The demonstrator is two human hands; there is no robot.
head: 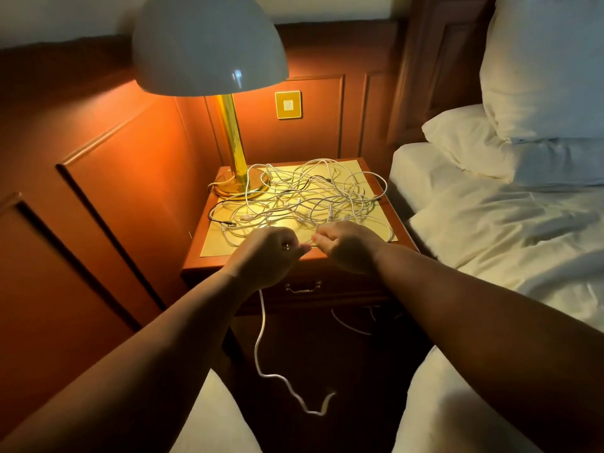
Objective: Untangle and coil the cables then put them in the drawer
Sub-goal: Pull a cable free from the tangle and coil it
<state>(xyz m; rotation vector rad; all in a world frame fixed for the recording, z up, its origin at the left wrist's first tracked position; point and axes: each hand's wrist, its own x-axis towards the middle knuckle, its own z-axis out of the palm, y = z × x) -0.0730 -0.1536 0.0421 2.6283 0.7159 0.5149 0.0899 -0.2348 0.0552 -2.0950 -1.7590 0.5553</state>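
Note:
A tangle of white cables (304, 194), with one black cable (219, 220) at its left edge, lies spread over the top of a wooden nightstand (209, 259). My left hand (268, 256) is closed on a white cable whose free end (261, 341) hangs from the hand to the floor. My right hand (346, 246) pinches the same cable at the front edge of the tangle, close to the left hand. The drawer (346, 291), with a brass handle (302, 287), is closed below my hands.
A brass lamp (232, 148) with a white dome shade stands at the nightstand's back left. A bed with white sheets (490, 233) and pillows (539, 76) lies to the right. Wooden wall panelling (114, 178) runs along the left. More white cable (349, 325) hangs under the nightstand.

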